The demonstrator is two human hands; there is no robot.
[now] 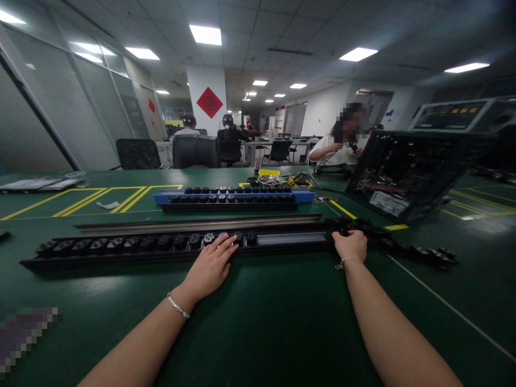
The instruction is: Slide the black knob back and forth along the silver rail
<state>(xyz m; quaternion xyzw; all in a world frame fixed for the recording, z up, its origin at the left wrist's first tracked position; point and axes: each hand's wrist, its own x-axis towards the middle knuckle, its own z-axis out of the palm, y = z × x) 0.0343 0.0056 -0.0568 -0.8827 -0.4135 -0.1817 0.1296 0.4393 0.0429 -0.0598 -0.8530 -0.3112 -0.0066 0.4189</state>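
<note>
In the head view a long black channel lies across the green table. A row of black modules with pale metal parts fills its left and middle stretch. My left hand rests on the row with its fingers stretched out over several modules. Right of these, a bare stretch of the channel's floor shows. At the channel's right end, my right hand is closed with fingertips pinched on a small black module, mostly hidden by the fingers. A linked string of similar black modules trails off to the right.
Behind the channel lie a long rail and a second, shorter strip of modules with a blue edge. An open computer case stands at the right. A round metal dish and cables sit farther back. A co-worker is across the table.
</note>
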